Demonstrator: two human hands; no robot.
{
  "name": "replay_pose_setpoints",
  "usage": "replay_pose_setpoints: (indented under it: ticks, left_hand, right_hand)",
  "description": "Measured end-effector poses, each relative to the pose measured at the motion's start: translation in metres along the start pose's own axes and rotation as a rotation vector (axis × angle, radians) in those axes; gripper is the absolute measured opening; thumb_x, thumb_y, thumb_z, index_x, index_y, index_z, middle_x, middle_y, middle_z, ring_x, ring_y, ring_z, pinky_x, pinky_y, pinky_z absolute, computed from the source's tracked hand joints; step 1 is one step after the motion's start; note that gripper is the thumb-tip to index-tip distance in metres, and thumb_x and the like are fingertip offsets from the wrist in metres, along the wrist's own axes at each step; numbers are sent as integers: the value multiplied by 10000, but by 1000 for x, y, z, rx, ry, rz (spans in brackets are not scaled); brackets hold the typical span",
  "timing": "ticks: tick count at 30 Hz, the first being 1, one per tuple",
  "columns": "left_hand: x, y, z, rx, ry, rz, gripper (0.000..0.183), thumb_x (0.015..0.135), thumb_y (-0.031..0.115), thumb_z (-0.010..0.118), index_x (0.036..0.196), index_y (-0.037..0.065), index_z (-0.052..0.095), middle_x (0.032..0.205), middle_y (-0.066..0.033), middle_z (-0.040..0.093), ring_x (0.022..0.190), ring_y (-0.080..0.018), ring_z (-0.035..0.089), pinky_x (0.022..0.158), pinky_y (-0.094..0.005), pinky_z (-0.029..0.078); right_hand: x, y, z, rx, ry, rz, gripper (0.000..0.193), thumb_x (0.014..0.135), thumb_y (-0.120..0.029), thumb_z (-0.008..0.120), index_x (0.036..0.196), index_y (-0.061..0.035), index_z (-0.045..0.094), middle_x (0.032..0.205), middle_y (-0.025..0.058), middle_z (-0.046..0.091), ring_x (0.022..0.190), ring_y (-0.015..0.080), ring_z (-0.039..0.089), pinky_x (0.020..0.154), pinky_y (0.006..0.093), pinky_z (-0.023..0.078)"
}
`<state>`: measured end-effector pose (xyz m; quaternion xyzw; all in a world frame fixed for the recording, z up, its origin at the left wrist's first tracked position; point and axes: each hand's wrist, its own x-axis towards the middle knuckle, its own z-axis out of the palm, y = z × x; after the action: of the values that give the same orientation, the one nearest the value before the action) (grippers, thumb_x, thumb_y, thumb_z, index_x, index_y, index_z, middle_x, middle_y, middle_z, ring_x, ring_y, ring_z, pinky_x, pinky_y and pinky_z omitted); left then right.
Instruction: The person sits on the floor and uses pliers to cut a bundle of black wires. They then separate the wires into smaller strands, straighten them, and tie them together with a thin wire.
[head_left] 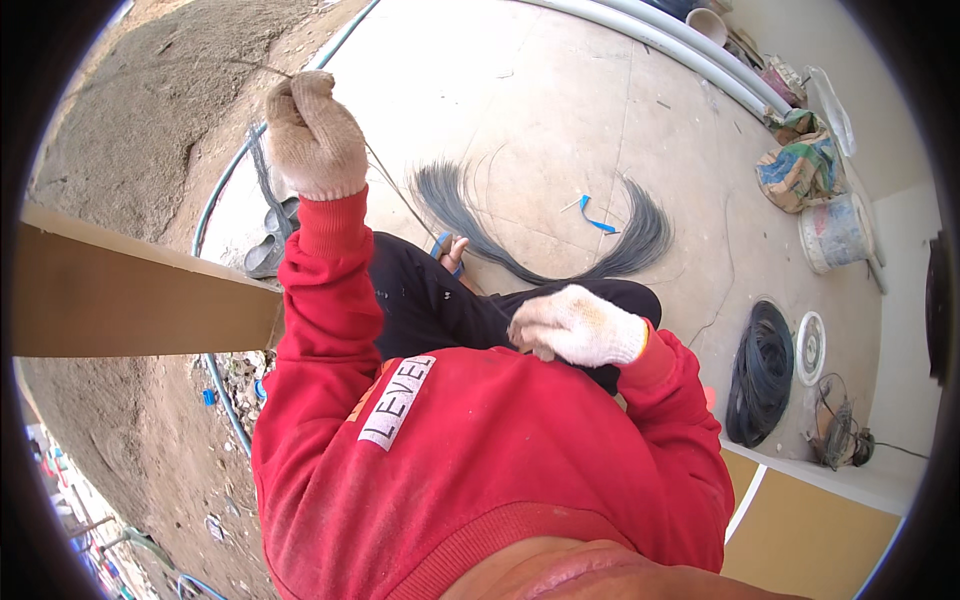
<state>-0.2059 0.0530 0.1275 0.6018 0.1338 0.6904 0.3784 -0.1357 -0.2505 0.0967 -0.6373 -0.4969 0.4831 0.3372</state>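
Note:
My left hand (315, 135), in a soiled knit glove, is raised at the upper left and closed around a thin dark wire (395, 180). One length of the wire slants from the hand toward my foot; the other sticks out to the upper left. My right hand (580, 325), in a whiter glove, is over my lap with its fingers curled together. Whatever those fingers hold, if anything, is hidden. In front of my legs a bent bundle of dark wires (495, 255) lies on the floor, its frayed ends fanned out left and right.
A blue strip (598, 217) lies by the bundle. At right are a coil of dark wire (760, 375), a white ring (811, 348), a bucket (835, 235) and sacks (800, 172). White pipes (680, 50) run behind. A tan post (140, 285), hose (225, 185) and grey sandals (268, 245) are left.

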Motion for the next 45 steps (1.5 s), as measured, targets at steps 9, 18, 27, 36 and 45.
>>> replay_pose_setpoints:
  ticks: [9,18,27,36,45]
  left_hand:
    - [10,1,-11,-159,62,-280,227,1000,236,526,885,42,551,516,-3,465,365,-63,413,329,-211,293]
    - [30,-33,-18,-15,56,-262,179,974,205,540,915,37,556,475,12,443,352,-71,395,318,-237,295]
    - [38,-34,-7,25,-50,-292,200,973,233,553,892,51,564,480,3,453,348,-81,387,323,-238,286]
    - [27,-27,-6,-35,-117,-361,184,956,215,573,875,50,578,482,0,458,343,-87,380,321,-245,274]
    - [56,-68,-10,183,-158,-259,183,948,204,588,907,26,611,495,3,478,369,-80,411,354,-239,294]
  right_hand:
    - [19,14,-40,608,1003,-257,217,994,-141,524,1086,3,658,717,41,653,487,19,428,430,197,288]
    - [-41,-37,-20,434,307,-578,160,902,19,535,1020,48,639,787,100,673,604,111,606,540,248,487]
    - [-2,52,-25,-386,110,-176,193,891,-57,548,979,6,708,841,152,711,726,242,698,695,305,539]
    - [-29,39,-90,586,1171,-288,223,978,-114,524,1108,17,649,742,85,647,546,107,546,485,257,437]
    - [-64,-37,-32,-9,-27,-606,162,869,-88,579,938,7,689,808,146,707,678,241,685,632,339,532]
